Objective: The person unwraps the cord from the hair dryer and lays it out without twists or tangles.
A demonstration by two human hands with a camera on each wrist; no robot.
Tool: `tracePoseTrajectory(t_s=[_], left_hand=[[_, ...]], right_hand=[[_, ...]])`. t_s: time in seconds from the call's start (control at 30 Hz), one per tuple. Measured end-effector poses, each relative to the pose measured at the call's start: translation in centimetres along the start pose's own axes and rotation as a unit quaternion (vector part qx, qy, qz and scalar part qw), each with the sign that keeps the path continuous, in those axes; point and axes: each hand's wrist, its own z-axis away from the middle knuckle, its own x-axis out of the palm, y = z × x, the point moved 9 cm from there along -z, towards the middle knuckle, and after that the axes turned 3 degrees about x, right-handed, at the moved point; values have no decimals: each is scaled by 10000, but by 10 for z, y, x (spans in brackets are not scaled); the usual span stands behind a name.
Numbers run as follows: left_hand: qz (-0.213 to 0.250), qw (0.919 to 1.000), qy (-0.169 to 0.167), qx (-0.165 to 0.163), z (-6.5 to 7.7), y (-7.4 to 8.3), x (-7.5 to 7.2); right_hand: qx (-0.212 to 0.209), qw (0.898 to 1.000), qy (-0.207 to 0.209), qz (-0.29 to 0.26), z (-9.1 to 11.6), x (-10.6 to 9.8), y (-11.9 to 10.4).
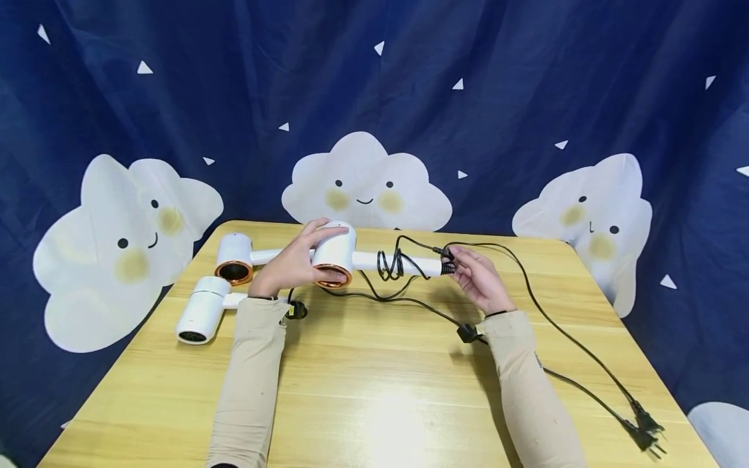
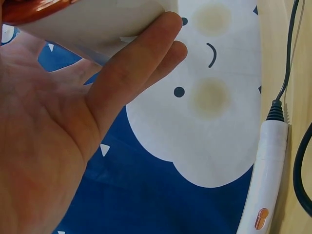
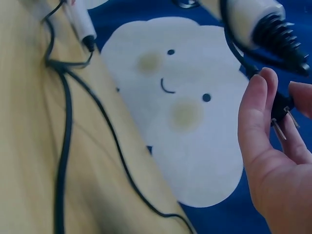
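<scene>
My left hand (image 1: 291,265) grips the round head of a white hair dryer (image 1: 341,244) with a copper-coloured rim, holding it above the table. The thumb lies at the rim and the fingers reach over the top. The dryer's handle points right, with loose loops of its black cord (image 1: 398,265) around it. Close by the handle's ribbed cord end, my right hand (image 1: 481,283) pinches a black plug (image 3: 282,108), whose two metal prongs show in the right wrist view. Part of the dryer's head is hidden behind the left fingers.
Two more white hair dryers, one behind (image 1: 235,248) and one nearer (image 1: 203,312), lie at the table's left. A black plug (image 1: 297,310) sits by the left forearm, another (image 1: 467,333) beneath the right wrist. Two plugs (image 1: 645,419) lie at the right front of the wooden table (image 1: 351,364).
</scene>
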Motion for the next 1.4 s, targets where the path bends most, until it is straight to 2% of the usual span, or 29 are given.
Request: tracePoseTrajectory(t_s=[0.37, 0.63, 0.77, 1.03, 1.4], left_hand=[[51, 9999, -19, -90, 0, -2, 0], [6, 9999, -21, -114, -1, -4, 0], [-22, 9999, 5, -143, 0, -4, -1], [-119, 9997, 154, -162, 4, -5, -7], [-104, 9997, 207, -114, 5, -8, -13]], right_hand=[[-433, 9989, 42, -168, 14, 10, -28], [-732, 9970, -200, -167, 24, 19, -42], [-813, 9954, -505, -42, 30, 31, -47], [-939, 9837, -1525, 152, 46, 68, -49], [-695, 9749, -1810, 1096, 54, 92, -35]])
